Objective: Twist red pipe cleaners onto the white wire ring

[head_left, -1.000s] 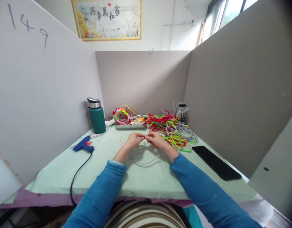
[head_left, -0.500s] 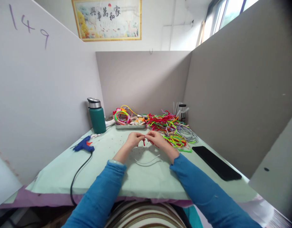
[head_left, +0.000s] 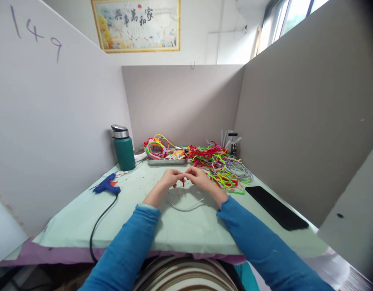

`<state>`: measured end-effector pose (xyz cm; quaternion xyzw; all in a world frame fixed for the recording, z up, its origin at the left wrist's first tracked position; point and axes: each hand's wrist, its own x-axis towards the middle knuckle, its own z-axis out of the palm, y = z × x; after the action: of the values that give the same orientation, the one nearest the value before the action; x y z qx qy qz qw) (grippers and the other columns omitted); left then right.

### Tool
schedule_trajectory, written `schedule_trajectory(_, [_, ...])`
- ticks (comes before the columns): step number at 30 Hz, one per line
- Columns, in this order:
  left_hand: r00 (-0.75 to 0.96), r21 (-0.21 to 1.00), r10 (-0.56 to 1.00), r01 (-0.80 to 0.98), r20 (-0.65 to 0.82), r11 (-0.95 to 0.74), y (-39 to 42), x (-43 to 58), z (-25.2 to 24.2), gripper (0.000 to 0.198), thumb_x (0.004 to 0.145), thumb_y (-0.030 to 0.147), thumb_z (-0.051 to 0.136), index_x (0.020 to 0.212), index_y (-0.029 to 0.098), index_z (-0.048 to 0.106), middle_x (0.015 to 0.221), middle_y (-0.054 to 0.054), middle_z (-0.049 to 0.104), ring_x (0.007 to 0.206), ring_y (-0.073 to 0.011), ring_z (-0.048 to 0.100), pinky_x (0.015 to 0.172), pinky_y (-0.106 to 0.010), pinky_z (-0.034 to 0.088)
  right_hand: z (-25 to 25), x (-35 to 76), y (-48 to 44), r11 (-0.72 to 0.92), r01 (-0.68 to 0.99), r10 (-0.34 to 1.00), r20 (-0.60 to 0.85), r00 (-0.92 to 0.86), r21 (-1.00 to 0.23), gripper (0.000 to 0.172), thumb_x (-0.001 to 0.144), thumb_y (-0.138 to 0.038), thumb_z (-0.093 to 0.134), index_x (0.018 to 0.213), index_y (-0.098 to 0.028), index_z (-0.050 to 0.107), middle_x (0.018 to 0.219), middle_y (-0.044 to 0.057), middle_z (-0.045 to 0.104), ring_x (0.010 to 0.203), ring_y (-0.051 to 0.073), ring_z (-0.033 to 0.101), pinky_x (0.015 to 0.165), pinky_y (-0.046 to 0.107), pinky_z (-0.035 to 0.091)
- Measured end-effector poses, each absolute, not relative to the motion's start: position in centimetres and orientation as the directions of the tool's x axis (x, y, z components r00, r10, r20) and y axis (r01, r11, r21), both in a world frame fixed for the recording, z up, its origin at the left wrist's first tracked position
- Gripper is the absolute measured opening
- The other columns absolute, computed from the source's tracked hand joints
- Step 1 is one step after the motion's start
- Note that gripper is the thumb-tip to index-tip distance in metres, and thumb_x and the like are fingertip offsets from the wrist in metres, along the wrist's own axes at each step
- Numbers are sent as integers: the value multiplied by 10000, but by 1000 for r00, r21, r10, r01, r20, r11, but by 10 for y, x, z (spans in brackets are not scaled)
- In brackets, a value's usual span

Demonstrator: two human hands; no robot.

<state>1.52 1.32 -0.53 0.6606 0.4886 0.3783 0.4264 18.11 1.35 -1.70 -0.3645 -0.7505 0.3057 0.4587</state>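
Observation:
My left hand [head_left: 169, 178] and my right hand [head_left: 199, 178] meet at the middle of the pale green table cover [head_left: 162, 226], fingertips pinched together. Between them they hold a short red pipe cleaner [head_left: 182, 181], its end hanging down between the fingers. A thin white strip [head_left: 186, 207], curved, lies on the cover just below the hands. Both arms wear blue sleeves.
A heap of coloured pipe cleaners [head_left: 222, 165] lies right of the hands. A metal tray [head_left: 166, 161] with craft bits stands behind. A green flask [head_left: 123, 148] and a blue glue gun [head_left: 107, 184] with a black cord are left. A black phone [head_left: 276, 207] lies right. Grey partitions enclose the desk.
The red pipe cleaner has shifted from under my right hand to between the two hands, hanging down there. The hands stay close together and have barely moved.

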Motion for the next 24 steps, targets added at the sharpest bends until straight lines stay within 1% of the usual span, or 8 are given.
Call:
schedule_trajectory(5, [205, 951, 979, 299, 18, -80, 10, 15, -3, 279, 703, 380, 647, 776, 112, 650, 576, 10, 597, 372, -34, 303, 407, -219, 312, -20, 182, 16, 573, 270, 812, 494, -310, -774, 172, 760, -331, 575, 754, -159, 572, 606, -29, 518, 528, 91, 428, 510, 220, 338])
schedule_trajectory(10, [208, 955, 978, 296, -26, -38, 7, 15, -1, 365, 663, 462, 678, 736, 107, 633, 601, -13, 619, 395, -37, 327, 417, -219, 298, -21, 183, 18, 589, 269, 802, 511, -309, -762, 153, 767, -311, 564, 759, -158, 577, 599, -29, 515, 535, 94, 428, 517, 222, 339])
schedule_trajectory(14, [232, 959, 972, 281, -33, -35, 3, 16, 2, 320, 690, 427, 653, 722, 112, 613, 554, -1, 588, 391, -39, 313, 419, -218, 292, -20, 182, 16, 584, 270, 802, 493, -337, -766, 132, 766, -283, 544, 786, -159, 587, 594, -31, 515, 536, 97, 431, 515, 219, 336])
schedule_trajectory(16, [248, 961, 968, 275, -39, -32, 3, 16, 4, 267, 708, 382, 635, 718, 116, 606, 489, 25, 531, 377, -41, 287, 422, -220, 299, -20, 182, 16, 578, 277, 805, 482, -346, -767, 129, 765, -270, 532, 794, -160, 592, 594, -29, 519, 537, 98, 433, 513, 217, 332])
schedule_trajectory(18, [266, 962, 963, 271, -44, -31, 3, 16, 4, 204, 710, 324, 624, 726, 121, 609, 407, 66, 419, 363, -46, 261, 426, -222, 303, -20, 183, 16, 573, 286, 810, 477, -343, -768, 126, 765, -260, 522, 794, -160, 594, 594, -29, 520, 534, 97, 430, 509, 216, 327])
schedule_trajectory(20, [285, 962, 957, 273, -47, -34, 4, 16, 3, 160, 694, 270, 626, 753, 121, 620, 383, 85, 359, 360, -50, 261, 429, -221, 308, -20, 183, 16, 569, 287, 813, 472, -342, -771, 125, 764, -253, 515, 794, -162, 595, 591, -31, 518, 528, 97, 428, 506, 216, 325])
schedule_trajectory(21, [285, 960, 958, 279, -44, -38, 5, 16, 3, 157, 681, 252, 633, 767, 120, 624, 393, 84, 371, 362, -49, 270, 428, -219, 310, -20, 183, 16, 568, 286, 813, 471, -343, -772, 124, 763, -251, 514, 792, -162, 595, 588, -32, 516, 526, 97, 428, 507, 216, 327])
schedule_trajectory(24, [265, 948, 964, 310, -12, -74, 8, 16, 0, 188, 644, 240, 665, 785, 120, 630, 486, 58, 482, 389, -43, 326, 424, -208, 316, -20, 183, 16, 568, 282, 812, 471, -345, -773, 119, 755, -255, 522, 778, -164, 595, 584, -31, 516, 527, 99, 433, 510, 219, 331])
